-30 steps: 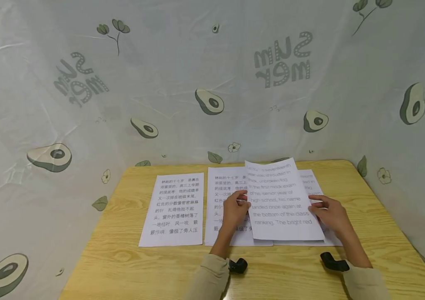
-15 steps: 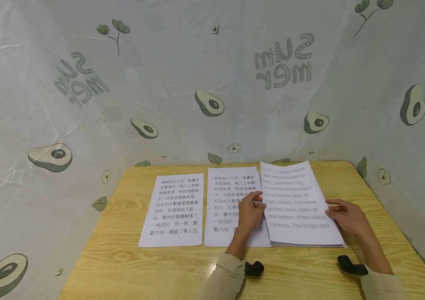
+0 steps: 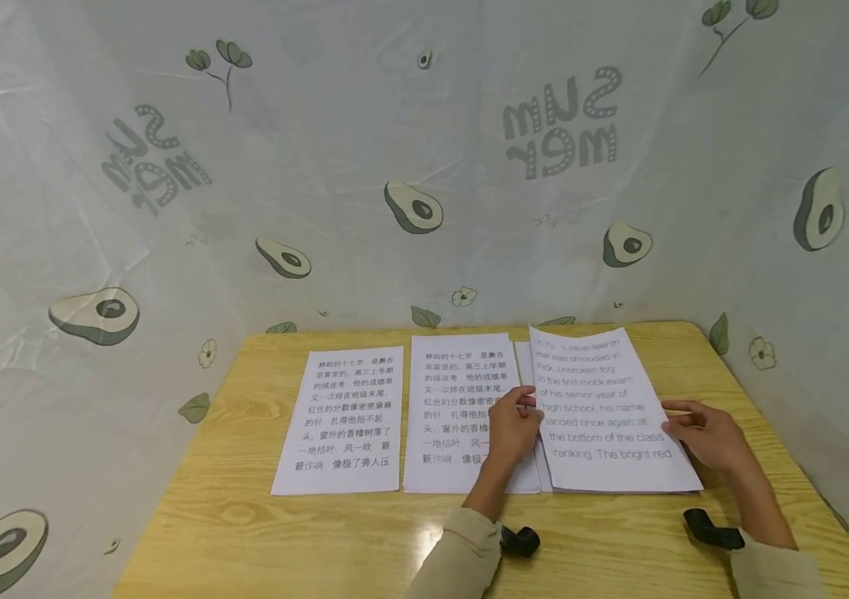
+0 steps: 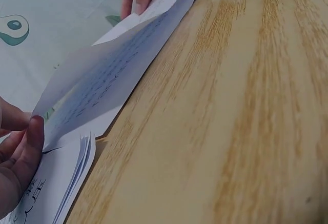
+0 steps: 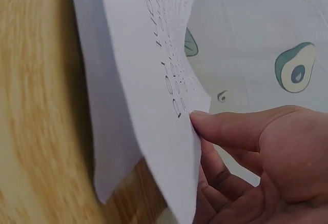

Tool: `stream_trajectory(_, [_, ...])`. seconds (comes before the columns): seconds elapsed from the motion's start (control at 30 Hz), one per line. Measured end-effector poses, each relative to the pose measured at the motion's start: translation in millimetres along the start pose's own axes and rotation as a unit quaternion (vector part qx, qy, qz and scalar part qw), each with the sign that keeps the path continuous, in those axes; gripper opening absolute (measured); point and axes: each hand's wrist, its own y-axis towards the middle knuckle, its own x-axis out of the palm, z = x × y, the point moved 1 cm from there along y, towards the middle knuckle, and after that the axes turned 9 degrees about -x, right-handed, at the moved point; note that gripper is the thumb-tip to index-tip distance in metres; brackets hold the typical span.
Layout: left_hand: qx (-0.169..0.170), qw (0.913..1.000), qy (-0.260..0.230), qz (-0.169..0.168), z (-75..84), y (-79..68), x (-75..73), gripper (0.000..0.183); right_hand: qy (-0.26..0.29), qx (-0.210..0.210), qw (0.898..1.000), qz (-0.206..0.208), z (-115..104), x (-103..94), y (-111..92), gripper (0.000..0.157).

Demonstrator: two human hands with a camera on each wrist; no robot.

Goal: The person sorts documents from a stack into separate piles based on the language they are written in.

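A sheet of paper [image 3: 604, 416] printed with English text is held by its two sides, slightly bowed, above another sheet on the right of the table. My left hand [image 3: 514, 423] pinches its left edge between thumb and fingers. On the opposite edge, my right hand [image 3: 707, 433] grips it with the thumb on the printed face, as the right wrist view shows. Beneath it, the left wrist view shows the lower printed sheet [image 4: 110, 88], with a gap between the two. Close under my left hand lies a stack of Chinese-text sheets [image 3: 462, 399].
Another Chinese-text sheet [image 3: 342, 424] lies at the left of the wooden table [image 3: 245, 532]. A pale curtain [image 3: 350, 150] with avocado prints hangs behind and around the table. Black wrist mounts [image 3: 520, 542] sit at both cuffs.
Both hands have carried the English-text sheet to the right and a little towards me, off the middle stack and over the right-hand paper. The view has shifted slightly.
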Motion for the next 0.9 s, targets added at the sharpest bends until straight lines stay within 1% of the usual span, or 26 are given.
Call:
stream_trajectory(0.17, [0.003, 1.0000, 0.003, -0.003, -4.6, 1.9, 0.8, 0.042, -0.006, 0.000, 1.000, 0.008, 0, 5.8, 2, 0.048])
stream_trajectory(0.43, [0.021, 0.9995, 0.021, -0.007, -3.1, 1.9, -0.3, 0.041, -0.020, -0.006, 1.000, 0.015, 2, 9.3, 3, 0.046])
stream_trajectory(0.57, [0.012, 0.9997, 0.011, -0.019, -2.5, 1.8, -2.3, 0.041, -0.030, -0.012, 0.999, 0.020, 1, 9.3, 3, 0.045])
stream_trajectory(0.63, [0.005, 0.9996, 0.006, -0.027, -2.2, 1.8, -4.2, 0.041, -0.043, -0.015, 0.999, 0.023, 1, 8.8, 2, 0.045])
stream_trajectory(0.67, [0.001, 0.9995, 0.007, -0.031, -2.0, 1.7, -5.5, 0.041, -0.048, -0.015, 0.998, 0.024, 0, 8.1, 2, 0.045])
stream_trajectory(0.73, [0.006, 0.9992, 0.021, -0.034, -1.3, 1.1, -9.5, 0.040, -0.058, -0.013, 0.998, 0.028, -2, 6.6, 1, 0.045])
stream_trajectory(0.8, [0.021, 0.9984, 0.036, -0.039, -0.9, 0.3, -15.8, 0.041, -0.070, -0.013, 0.997, 0.033, -5, 5.5, 0, 0.046])
stream_trajectory(0.9, [0.046, 0.9964, 0.053, -0.047, -0.3, -0.4, -29.4, 0.042, -0.071, -0.012, 0.997, 0.038, -13, 5.3, 0, 0.048])
